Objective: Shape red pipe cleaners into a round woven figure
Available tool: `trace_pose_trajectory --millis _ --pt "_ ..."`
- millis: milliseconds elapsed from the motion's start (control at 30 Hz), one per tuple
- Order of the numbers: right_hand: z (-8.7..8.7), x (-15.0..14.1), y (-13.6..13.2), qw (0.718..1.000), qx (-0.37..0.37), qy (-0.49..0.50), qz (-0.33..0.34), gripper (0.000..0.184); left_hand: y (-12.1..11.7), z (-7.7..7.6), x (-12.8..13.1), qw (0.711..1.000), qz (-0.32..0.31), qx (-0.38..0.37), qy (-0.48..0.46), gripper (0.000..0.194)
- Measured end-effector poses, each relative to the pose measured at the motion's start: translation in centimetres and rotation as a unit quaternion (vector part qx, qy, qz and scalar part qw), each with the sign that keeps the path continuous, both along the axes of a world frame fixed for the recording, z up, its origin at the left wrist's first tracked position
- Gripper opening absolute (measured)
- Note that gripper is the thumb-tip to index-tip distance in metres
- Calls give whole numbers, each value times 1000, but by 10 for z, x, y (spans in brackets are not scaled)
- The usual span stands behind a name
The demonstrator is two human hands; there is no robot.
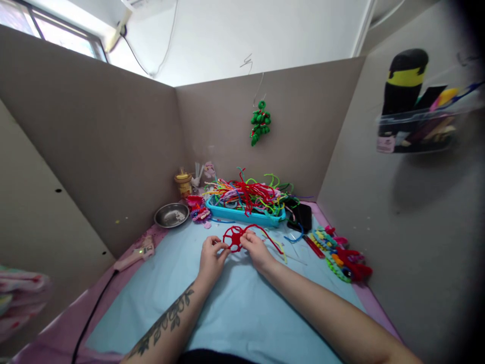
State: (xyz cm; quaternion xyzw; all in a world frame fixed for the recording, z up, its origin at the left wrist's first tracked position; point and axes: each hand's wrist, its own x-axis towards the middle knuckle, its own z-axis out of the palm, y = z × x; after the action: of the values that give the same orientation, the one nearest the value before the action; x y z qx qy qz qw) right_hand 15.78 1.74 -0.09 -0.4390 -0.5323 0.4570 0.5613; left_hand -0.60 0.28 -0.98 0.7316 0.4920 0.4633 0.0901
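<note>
A red wheel-shaped piece of fuzzy pipe cleaner [235,237], with a round hub and spokes inside a ring, is held up over the light blue cloth [235,303]. My left hand [212,254] pinches its left edge between thumb and fingers. On the opposite side my right hand [256,248] is closed on the right edge. From near the right fingers a loose red strand arcs up and trails down to the right. Past that hand lie a yellow strand and a thin stick on the cloth.
A blue tray [246,216] heaped with coloured pipe cleaners stands at the back, with a dark phone [301,218] beside it. At left are a metal bowl [172,216] and a corded glue gun [137,254]. Colourful fuzzy pieces [339,255] lie right. Grey panels surround the table.
</note>
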Motion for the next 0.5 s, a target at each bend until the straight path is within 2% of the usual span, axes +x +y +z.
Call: trace_pose_trajectory --millis 67,200,367,500 --pt "0 0 0 1000 5 -11 -11 29 0 1 0 1000 -3 -1 -11 8" --pt "0 1 -1 999 20 -41 -15 25 -4 5 3 998 -18 -9 -53 26" --pt "-2 -3 -3 997 33 -71 6 21 -10 11 6 984 -54 -100 -135 45" --pt "-4 -6 -5 995 40 -94 23 20 -11 16 8 969 -73 -146 -186 45"
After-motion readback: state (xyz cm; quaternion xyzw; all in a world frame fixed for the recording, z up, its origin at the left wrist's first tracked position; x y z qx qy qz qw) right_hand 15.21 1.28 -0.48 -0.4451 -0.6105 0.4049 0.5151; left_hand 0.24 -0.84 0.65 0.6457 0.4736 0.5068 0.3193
